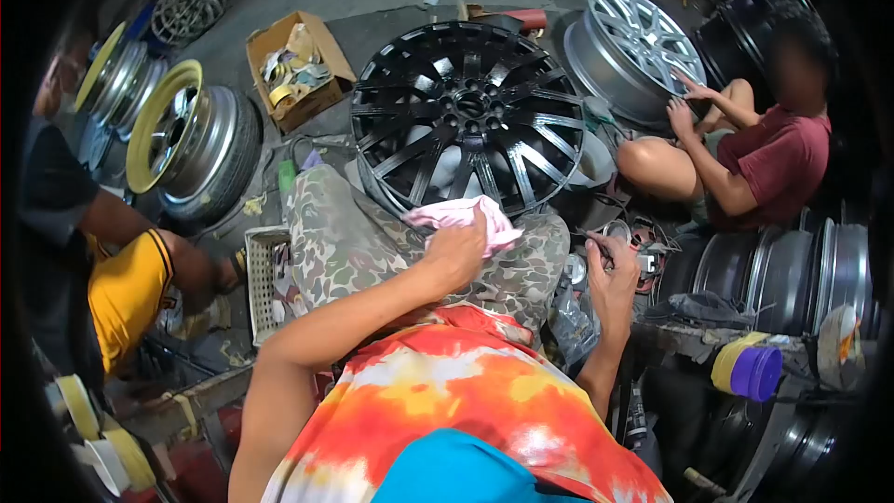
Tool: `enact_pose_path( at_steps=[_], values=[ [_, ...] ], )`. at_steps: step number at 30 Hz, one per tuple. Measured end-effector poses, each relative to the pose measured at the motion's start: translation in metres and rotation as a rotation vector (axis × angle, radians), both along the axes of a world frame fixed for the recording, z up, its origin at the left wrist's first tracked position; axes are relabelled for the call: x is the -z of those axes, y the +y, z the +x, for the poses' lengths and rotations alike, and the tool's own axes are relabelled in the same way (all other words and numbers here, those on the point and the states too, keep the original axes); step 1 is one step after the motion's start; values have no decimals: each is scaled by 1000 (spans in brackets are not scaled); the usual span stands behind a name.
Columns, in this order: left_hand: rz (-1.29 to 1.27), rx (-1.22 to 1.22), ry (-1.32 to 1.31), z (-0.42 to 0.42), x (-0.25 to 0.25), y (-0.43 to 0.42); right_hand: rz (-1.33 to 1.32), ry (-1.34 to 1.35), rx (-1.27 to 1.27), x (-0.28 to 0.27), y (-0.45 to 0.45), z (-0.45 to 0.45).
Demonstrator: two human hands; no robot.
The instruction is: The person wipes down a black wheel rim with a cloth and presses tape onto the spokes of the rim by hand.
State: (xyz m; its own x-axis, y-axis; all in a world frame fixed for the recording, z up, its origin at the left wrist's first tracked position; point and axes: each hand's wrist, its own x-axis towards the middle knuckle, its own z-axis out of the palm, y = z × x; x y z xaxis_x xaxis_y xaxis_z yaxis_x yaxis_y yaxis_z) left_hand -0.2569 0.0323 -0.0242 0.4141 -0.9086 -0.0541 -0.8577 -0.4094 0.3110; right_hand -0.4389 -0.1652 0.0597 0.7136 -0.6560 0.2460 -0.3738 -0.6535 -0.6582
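My left hand (458, 250) is closed on a crumpled pink and white rag (470, 216), held at the near rim of a glossy black alloy wheel (475, 160). The wheel stands tilted in front of my knees, its many spokes and centre hub facing me. Off to the right, my right hand (612, 270) is raised beside my knee, apart from the wheel. Its thumb and forefinger are apart, and I see nothing between them. Under that hand lie a clear plastic bag (572, 324) and a clutter of small tools and cables.
A person in a maroon shirt (792, 158) sits at right, hands on a silver wheel (643, 47). Another person in yellow shorts (130, 293) is at left. Around stand a cardboard box (321, 104), a yellow-rimmed wheel (168, 126), a white basket (264, 293) and a purple-and-yellow tape roll (752, 373).
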Motion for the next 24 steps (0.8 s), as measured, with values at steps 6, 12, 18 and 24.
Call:
enact_pose_path(
  at_steps=[6,12,18,24],
  values=[
    [73,64,31,21,-14,-4,82,12,92,1,18,-23],
    [196,309,-34,40,-49,50,5,-18,185,-13,17,-45],
    [-54,130,167,50,-29,124,-48,-25,211,0,10,-43],
    [-289,-144,1387,42,-74,112,-132,2,50,-6,6,2]
  ],
)
